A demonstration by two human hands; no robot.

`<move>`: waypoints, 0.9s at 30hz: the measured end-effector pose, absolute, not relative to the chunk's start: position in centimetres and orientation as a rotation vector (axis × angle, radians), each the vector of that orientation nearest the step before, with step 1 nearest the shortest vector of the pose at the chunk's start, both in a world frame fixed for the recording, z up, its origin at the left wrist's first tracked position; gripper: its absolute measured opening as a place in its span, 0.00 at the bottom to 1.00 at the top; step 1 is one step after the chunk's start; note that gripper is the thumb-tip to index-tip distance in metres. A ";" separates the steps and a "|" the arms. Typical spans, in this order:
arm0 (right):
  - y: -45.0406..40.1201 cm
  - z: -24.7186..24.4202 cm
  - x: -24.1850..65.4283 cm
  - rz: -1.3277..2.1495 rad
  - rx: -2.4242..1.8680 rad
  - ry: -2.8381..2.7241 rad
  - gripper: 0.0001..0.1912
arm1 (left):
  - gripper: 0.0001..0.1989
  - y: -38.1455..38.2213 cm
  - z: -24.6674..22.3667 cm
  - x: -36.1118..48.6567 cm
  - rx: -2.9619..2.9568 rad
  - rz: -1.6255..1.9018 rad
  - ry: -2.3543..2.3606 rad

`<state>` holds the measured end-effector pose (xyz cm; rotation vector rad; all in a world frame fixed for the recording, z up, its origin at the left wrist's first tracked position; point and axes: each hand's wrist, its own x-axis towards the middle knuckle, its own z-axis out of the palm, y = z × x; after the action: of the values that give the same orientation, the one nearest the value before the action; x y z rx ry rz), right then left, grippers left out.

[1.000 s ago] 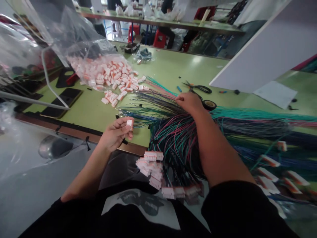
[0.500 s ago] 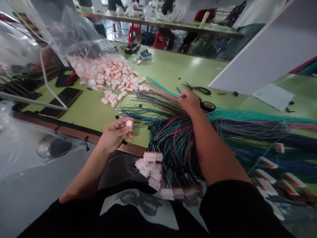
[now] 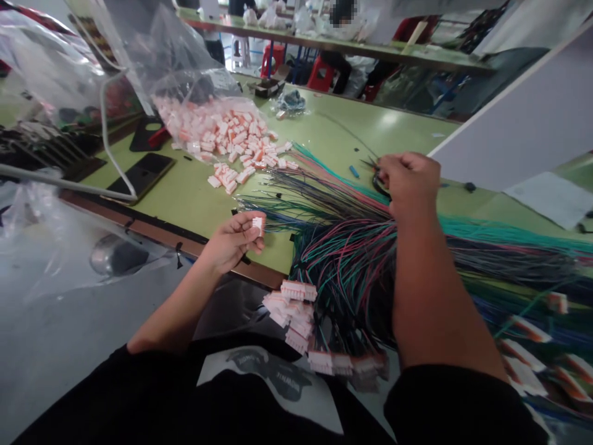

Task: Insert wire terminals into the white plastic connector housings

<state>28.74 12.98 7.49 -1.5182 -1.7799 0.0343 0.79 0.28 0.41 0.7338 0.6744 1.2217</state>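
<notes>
My left hand pinches a small white-and-orange connector housing between thumb and fingers, over the table's front edge. My right hand is closed above the wire bundle; a thin greenish wire, blurred, trails from it to the upper left. Partly hidden behind that hand lie black-handled scissors. Teal, pink, grey and blue wires fan across the table, their loose ends pointing left. White connectors on wire ends hang over the front edge. A pile of loose connector housings spills from a clear plastic bag.
A dark phone lies at the left beside a white metal frame. A pale panel rises at the right near a white sheet. More connectors sit at the lower right. People and red stools are at the far bench.
My right hand has moved right and slightly up across the bundle, drawing a thin wire along. My left hand still holds the connector housing. The whole view has shifted somewhat.
</notes>
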 end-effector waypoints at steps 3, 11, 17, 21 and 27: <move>10.2 7.5 24.7 0.421 -1.353 -1.907 0.12 | 0.16 0.5 0.2 0.7 0.766 1.214 0.668; 5.4 6.2 18.1 0.702 -0.962 -2.324 0.06 | 0.16 0.7 -0.2 0.8 0.808 1.213 0.639; 5.7 6.1 18.4 0.628 -0.932 -2.325 0.05 | 0.15 0.7 -0.1 0.8 0.813 1.213 0.612; 5.4 6.1 18.1 0.507 -0.954 -2.359 0.05 | 0.17 0.7 -0.1 0.8 0.796 1.219 0.610; 5.2 5.8 17.9 0.369 -0.938 -2.397 0.05 | 0.17 0.8 -0.3 0.8 0.807 1.217 0.602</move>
<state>17.90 5.21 5.78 -0.9382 -2.3973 0.3693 0.75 0.80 -0.32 0.8074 0.6015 1.2165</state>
